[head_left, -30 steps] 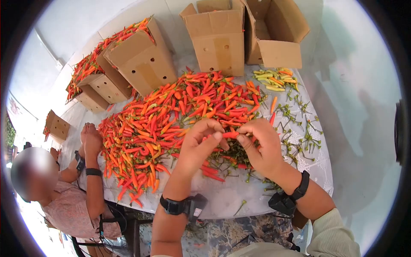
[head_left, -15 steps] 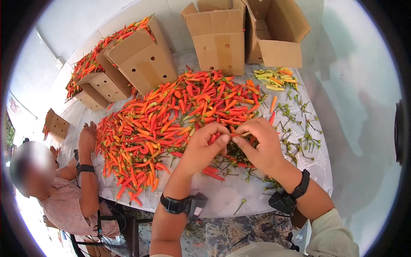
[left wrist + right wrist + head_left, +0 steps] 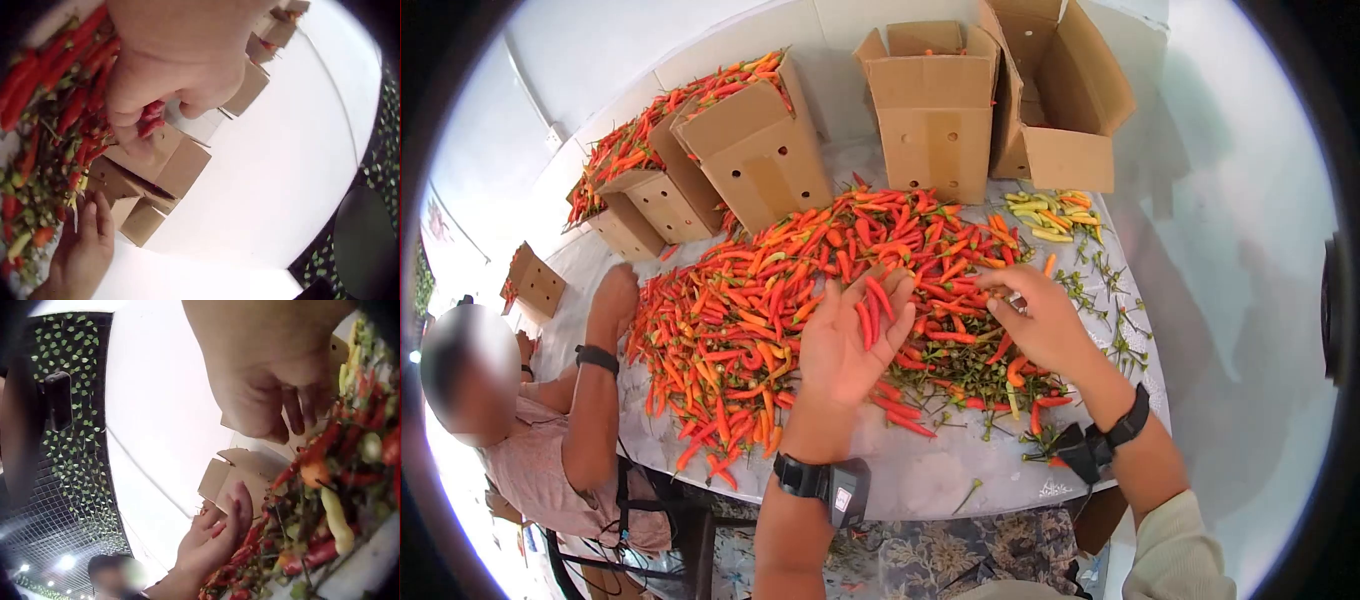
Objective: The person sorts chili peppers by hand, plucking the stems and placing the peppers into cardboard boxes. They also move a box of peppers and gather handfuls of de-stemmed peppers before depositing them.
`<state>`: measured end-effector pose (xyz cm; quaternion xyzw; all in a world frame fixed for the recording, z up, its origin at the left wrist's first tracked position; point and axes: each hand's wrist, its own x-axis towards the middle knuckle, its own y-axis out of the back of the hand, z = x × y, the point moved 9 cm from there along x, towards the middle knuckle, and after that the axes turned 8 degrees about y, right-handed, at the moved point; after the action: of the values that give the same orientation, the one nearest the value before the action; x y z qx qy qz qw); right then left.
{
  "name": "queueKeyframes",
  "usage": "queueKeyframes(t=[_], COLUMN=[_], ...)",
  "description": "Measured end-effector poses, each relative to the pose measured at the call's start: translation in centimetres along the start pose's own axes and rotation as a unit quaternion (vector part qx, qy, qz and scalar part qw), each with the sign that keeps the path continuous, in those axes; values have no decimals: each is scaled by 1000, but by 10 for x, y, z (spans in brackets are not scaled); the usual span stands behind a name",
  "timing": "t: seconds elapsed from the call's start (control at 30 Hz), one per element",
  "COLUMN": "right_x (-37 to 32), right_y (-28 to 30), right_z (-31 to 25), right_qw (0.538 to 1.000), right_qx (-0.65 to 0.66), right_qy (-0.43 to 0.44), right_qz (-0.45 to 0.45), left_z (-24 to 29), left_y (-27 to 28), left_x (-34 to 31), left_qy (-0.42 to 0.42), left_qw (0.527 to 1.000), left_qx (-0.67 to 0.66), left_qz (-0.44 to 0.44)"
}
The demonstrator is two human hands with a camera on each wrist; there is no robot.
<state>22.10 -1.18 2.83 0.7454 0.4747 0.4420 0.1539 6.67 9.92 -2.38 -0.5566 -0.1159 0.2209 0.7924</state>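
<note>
My left hand [image 3: 845, 335] is palm up over the heap in the head view, holding a few red chili peppers [image 3: 878, 300] across its palm and fingers. The left wrist view shows their red ends [image 3: 152, 119] between thumb and curled fingers. To its right, my right hand [image 3: 1040, 320] hovers above green stems [image 3: 970, 365] and loose peppers, fingers loosely bent and thumb apart. No pepper shows between its fingers [image 3: 294, 412] in the right wrist view. A large heap of red and orange chili peppers [image 3: 740, 310] spreads to the left and behind both hands.
Cardboard boxes [image 3: 935, 130] line the back of the table [image 3: 900, 480]; those at left brim with peppers [image 3: 690, 95]. Yellow-green peppers [image 3: 1050, 215] lie at back right, near scattered stems [image 3: 1125, 345]. Another person [image 3: 550, 430] sits at left, a hand [image 3: 613, 300] by the heap.
My hands were together, fingertips at a pepper between them. Now they are apart: the left has turned palm up with red peppers in it, the right has moved right. The camera view has shifted slightly.
</note>
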Motion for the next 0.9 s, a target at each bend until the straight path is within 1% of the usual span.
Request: queueKeyframes(t=[0.1, 0.2, 0.3, 0.4, 0.43, 0.5, 0.6, 0.73, 0.8, 0.83, 0.9], right_x=[32, 67, 89, 93, 94, 96, 99, 92, 87, 82, 74], right_y=[-10, -21, -45, -70, -73, -80, -84, -78, -69, -64, -45], right_z=[1, 16, 15, 12, 17, 21, 20, 18, 19, 19, 19], right_qw=[989, 987, 990, 985, 987, 980, 972, 970, 975, 977, 993], right_qx=[122, 128, 27, -65, -84, -129, -168, -192, -171, -161, -101], right_qy=[-25, -65, -38, 62, 49, 53, 51, 58, 46, 36, -3], right_qz=[-77, -78, -132, -149, -124, -142, -156, -138, -136, -134, -55], left_z=[6, 9, 11, 20, 24, 32, 31, 24, 18, 17, 15], left_y=[2, 0, -1, 7, 14, 23, 26, 20, 14, 17, 9], left_x=[0, -1, -4, -5, -3, -2, -2, 1, 1, 1, 0], left_qy=[-16, -26, -22, -44, -53, -72, -82, -35, 2, -17, -23], left_qw=[1000, 1000, 1000, 999, 998, 996, 995, 999, 1000, 999, 992], left_qx=[18, 16, 3, -18, -31, -58, -39, -2, 18, 37, 125], left_qz=[2, 1, 10, 14, 7, -5, 40, 2, -20, 29, 27])
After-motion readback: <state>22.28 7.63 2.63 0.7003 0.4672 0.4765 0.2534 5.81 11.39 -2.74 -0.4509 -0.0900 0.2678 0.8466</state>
